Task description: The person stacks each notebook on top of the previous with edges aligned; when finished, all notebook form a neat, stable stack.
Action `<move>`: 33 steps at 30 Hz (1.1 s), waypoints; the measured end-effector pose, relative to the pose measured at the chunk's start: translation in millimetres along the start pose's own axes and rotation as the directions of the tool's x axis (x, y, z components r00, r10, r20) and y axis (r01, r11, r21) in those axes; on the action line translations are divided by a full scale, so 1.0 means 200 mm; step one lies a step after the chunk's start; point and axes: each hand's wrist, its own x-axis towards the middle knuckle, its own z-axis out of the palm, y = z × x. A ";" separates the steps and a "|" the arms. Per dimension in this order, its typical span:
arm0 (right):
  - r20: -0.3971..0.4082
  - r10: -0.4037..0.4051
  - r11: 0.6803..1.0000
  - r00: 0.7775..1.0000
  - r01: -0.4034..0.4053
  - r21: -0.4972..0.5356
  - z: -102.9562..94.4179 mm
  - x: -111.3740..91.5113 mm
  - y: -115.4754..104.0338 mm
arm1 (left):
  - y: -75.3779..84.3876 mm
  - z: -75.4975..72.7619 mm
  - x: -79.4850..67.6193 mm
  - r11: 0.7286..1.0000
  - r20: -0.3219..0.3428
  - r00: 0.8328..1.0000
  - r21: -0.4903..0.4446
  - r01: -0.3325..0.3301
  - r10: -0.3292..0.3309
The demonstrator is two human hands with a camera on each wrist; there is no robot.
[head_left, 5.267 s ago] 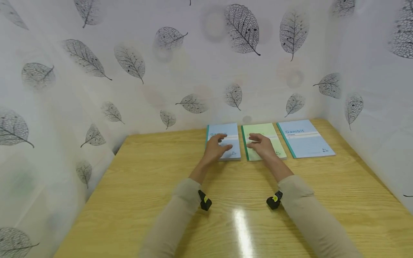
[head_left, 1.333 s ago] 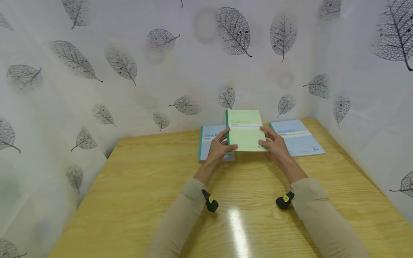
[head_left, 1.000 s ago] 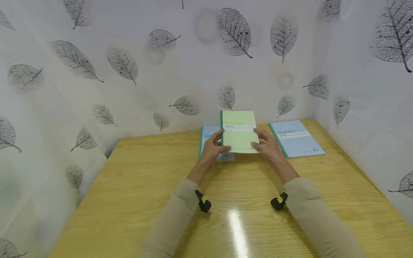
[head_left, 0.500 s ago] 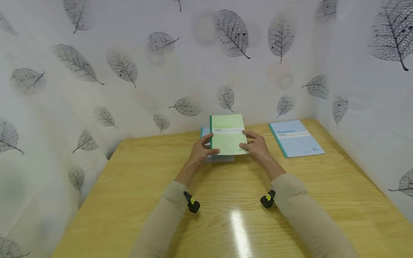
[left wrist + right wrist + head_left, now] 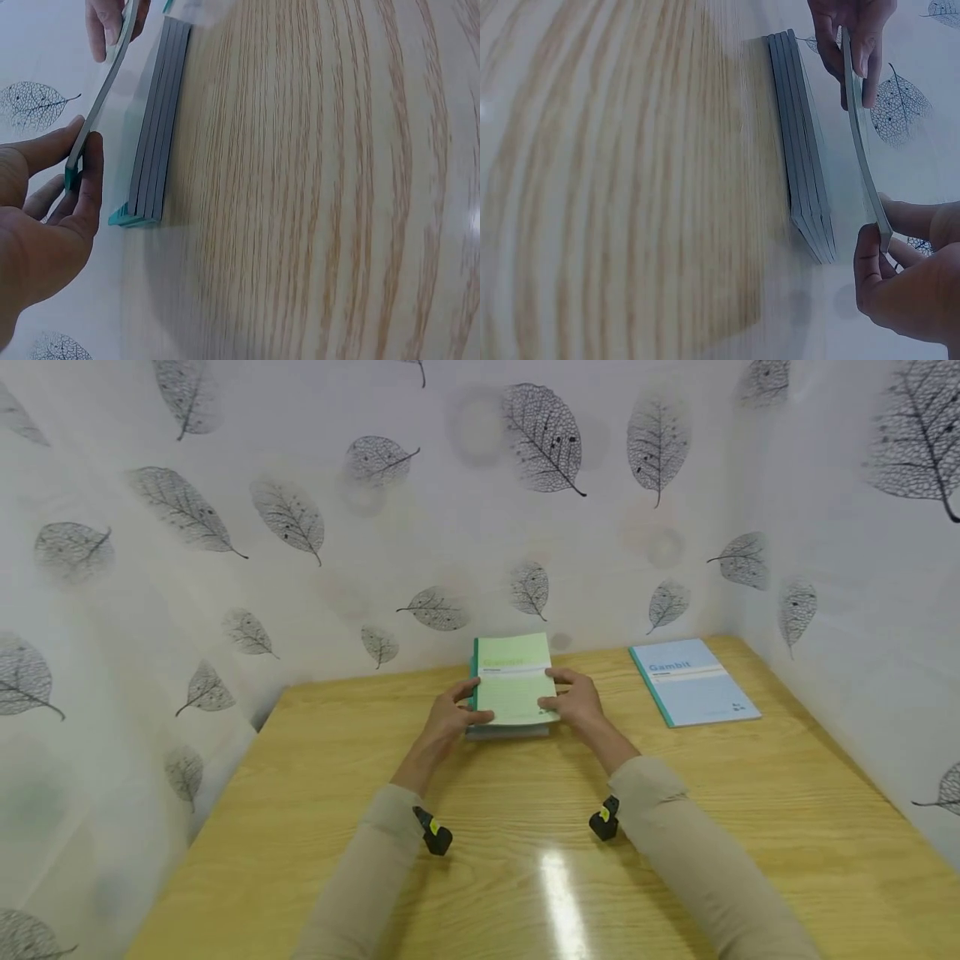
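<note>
A green notebook point(image 5: 514, 693) with a darker green spine is held level between my two hands. My left hand point(image 5: 448, 717) pinches its spine side, thumb on top and fingers beneath. My right hand point(image 5: 576, 697) pinches the opposite edge the same way. Directly below lies a stack of several notebooks point(image 5: 507, 733), mostly covered in the head view. In the left wrist view the stack point(image 5: 159, 124) shows its page edges, with a gap between it and the held notebook point(image 5: 105, 86). The right wrist view shows that same gap above the stack point(image 5: 799, 142).
A blue notebook point(image 5: 693, 683) lies flat at the back right of the wooden table point(image 5: 360, 802). A pale curtain point(image 5: 315, 618) printed with leaves hangs behind the table and along both sides. Each sleeve cuff carries a small black wrist camera point(image 5: 435, 833).
Earlier both hands hovered empty over the notebooks. They have since lifted the green notebook, carried it left, and lowered it over the left stack. The blue notebook at right stayed put.
</note>
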 end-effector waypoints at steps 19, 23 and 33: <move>0.017 0.021 0.999 1.000 -0.020 -0.041 0.09 0.00 0.01 | -0.01 -0.04 -0.01 0.988 -0.072 0.997 0.154 0.027 -0.016; 0.022 0.018 0.999 1.000 -0.017 -0.042 0.09 0.00 0.02 | -0.02 -0.04 -0.01 0.985 -0.062 0.998 0.169 0.029 -0.018; 0.025 0.002 0.996 1.000 0.001 -0.086 0.11 0.01 0.02 | -0.02 -0.03 -0.02 0.975 -0.085 0.996 0.222 0.025 -0.006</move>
